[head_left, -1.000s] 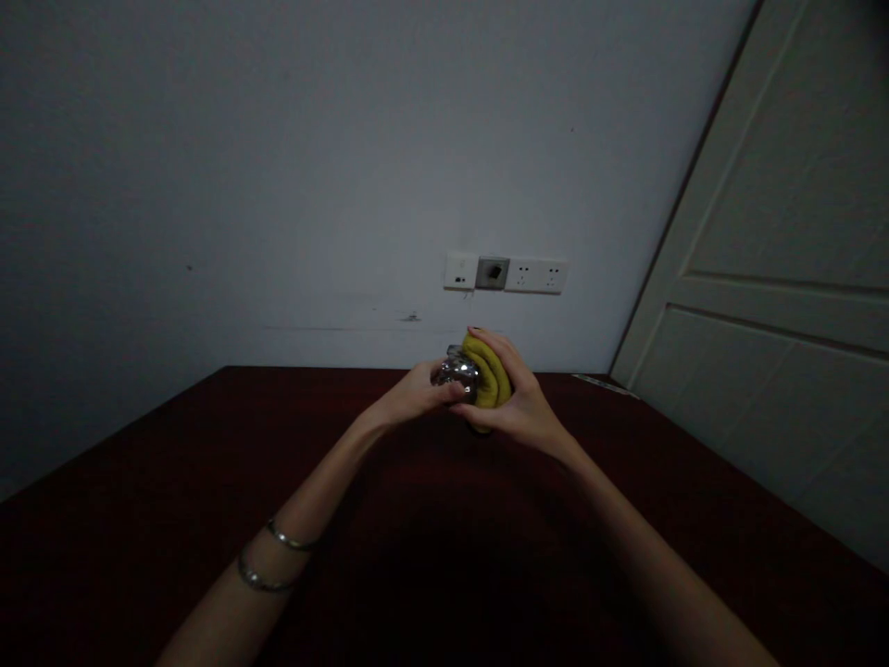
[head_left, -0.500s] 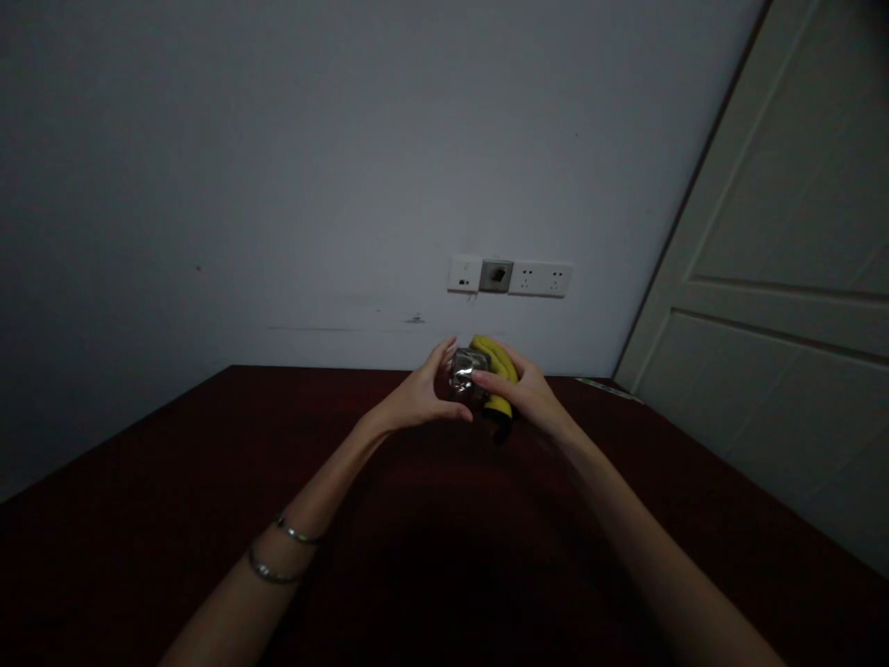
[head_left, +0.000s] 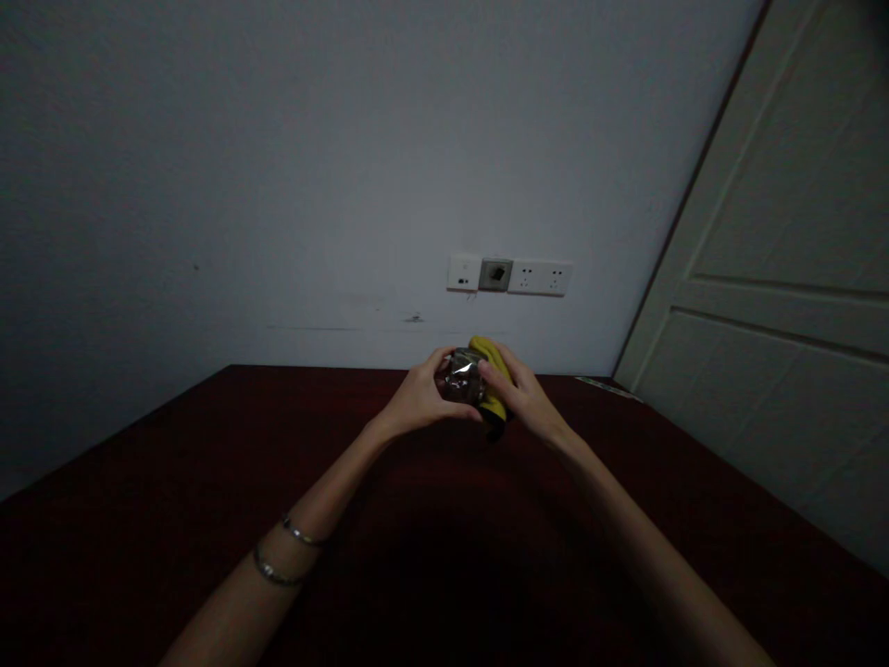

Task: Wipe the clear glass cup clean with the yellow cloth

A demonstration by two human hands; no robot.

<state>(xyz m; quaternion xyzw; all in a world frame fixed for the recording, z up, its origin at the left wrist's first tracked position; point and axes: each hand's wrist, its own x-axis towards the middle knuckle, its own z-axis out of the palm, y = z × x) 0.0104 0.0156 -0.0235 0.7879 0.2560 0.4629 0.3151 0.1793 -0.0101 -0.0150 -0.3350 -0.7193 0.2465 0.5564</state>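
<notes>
Above the table, a small shiny see-through glass (head_left: 463,378) lies tilted between my two hands. My left hand (head_left: 425,396) curves around its left side, thumb below and fingers on top. A yellow cloth (head_left: 492,356) with a black edge is pressed to the right end of the glass. My right hand (head_left: 519,387) grips this cloth, with its thumb resting on the side of the glass. The cloth partly hides the glass's right end, and the fingers behind it are out of sight. Two bracelets (head_left: 278,556) circle my left forearm.
Below is a dark red table (head_left: 278,445), its far edge against a pale wall (head_left: 312,185). White and grey sockets (head_left: 510,276) sit on the wall just beyond my hands. A panelled door (head_left: 784,232) stands on the right, with a thin flat strip (head_left: 609,389) near it.
My left hand has closed in around the glass, where its fingers were more apart from it before. The right thumb and the cloth have shifted slightly on the glass.
</notes>
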